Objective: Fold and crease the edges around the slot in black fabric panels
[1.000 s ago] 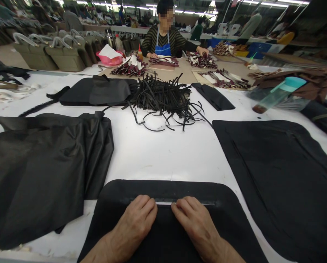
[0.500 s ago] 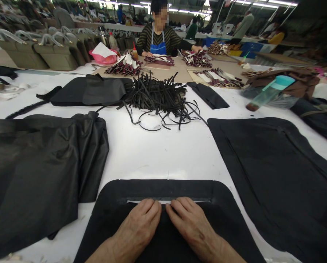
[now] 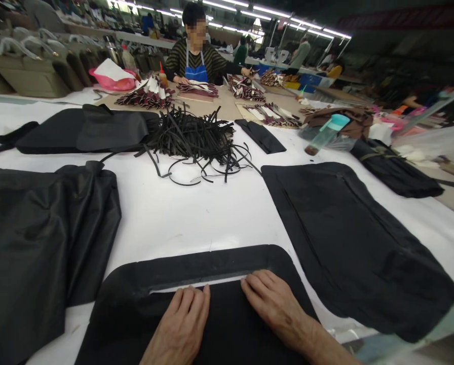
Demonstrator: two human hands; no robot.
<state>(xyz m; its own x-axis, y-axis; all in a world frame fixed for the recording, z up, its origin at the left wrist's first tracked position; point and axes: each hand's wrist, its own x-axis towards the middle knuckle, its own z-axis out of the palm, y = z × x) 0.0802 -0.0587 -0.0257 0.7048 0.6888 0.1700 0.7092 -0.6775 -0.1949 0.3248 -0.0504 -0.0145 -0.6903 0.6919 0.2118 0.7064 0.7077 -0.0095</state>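
A black sheet panel point(image 3: 223, 334) with rounded corners lies in front of me, with a long narrow slit point(image 3: 227, 280) near its far edge showing white beneath. My left hand point(image 3: 183, 322) rests on the panel just below the slit, its fingers stretched forward and lying on the material. At the right part of the slit, my right hand point(image 3: 272, 301) presses its slightly bent fingertips on the near edge. Both thumbs are mostly hidden.
Black sheets lie at left point(image 3: 25, 243) and right point(image 3: 348, 228). Beyond them are a pile of black strips point(image 3: 192, 134), a folded black piece point(image 3: 261, 136) and a teal-lidded bottle point(image 3: 328, 133). A co-worker point(image 3: 196, 56) handles maroon-and-white pieces across the table.
My hands have moved apart along the slit, and more of its white gap shows. The left hand has drawn slightly nearer to me. The view has turned right and tilted.
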